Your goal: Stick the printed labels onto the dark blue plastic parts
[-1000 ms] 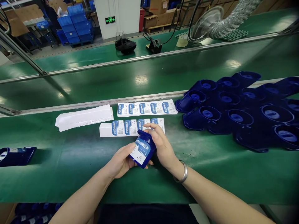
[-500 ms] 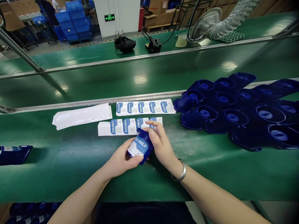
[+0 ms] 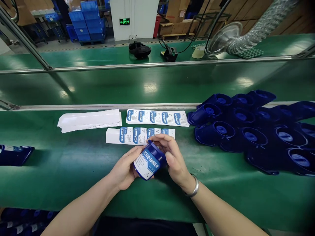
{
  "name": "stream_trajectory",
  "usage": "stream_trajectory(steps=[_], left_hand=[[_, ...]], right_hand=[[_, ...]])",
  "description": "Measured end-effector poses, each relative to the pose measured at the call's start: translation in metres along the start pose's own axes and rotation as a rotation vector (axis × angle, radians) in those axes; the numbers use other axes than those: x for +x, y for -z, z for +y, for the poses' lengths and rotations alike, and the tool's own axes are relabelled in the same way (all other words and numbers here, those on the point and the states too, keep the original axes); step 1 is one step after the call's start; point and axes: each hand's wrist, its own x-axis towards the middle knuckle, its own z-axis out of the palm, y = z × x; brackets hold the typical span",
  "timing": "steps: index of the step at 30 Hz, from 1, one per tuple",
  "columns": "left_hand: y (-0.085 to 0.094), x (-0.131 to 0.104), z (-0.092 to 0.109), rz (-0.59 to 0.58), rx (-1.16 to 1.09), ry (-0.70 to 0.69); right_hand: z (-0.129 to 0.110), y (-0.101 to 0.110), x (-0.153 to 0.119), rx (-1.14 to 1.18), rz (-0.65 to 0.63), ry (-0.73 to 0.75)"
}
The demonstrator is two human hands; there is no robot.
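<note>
Near the middle of the green bench, my left hand (image 3: 126, 168) is closed around a dark blue plastic housing (image 3: 161, 157). A blue-and-white label (image 3: 147, 162) printed "5000L/H" lies on the housing's curved side, facing me. My right hand (image 3: 173, 159), with a silver bangle at the wrist, curls its fingers over the housing's upper right side; part of that contact is hidden. Just beyond the hands is a label strip (image 3: 140, 135), bare backing at its left end. Farther back lies a fuller stack of label sheets (image 3: 157, 118).
White paper strips (image 3: 90, 120) are piled at the left. Many blue housings (image 3: 242, 116) crowd the right side, and a labelled one (image 3: 17, 154) lies at the far left. Behind the metal rail (image 3: 147, 65) are a black device (image 3: 139, 50) and a duct hose (image 3: 261, 29).
The housing has turned in my hands, so its label shows more fully and my left thumb is off the label's lower edge. The whole view has shifted slightly.
</note>
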Motion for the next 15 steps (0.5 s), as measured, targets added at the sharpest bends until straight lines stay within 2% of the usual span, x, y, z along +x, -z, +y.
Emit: stream_trajectory(steps=[3, 5, 10, 15], left_hand=[[0.003, 0.004, -0.003, 0.02, -0.066, 0.032], [0.004, 0.003, -0.006, 0.012, -0.077, 0.02], [0.002, -0.002, -0.009, -0.006, 0.026, -0.059], [0.001, -0.004, -0.011, -0.078, 0.178, -0.173]], right_hand=[[-0.002, -0.002, -0.004, 0.008, -0.107, 0.054], [0.0, -0.003, -0.006, 0.001, -0.129, 0.074], [0.008, -0.003, -0.009, -0.068, -0.096, 0.105], [0.011, -0.006, -0.011, -0.094, -0.027, 0.093]])
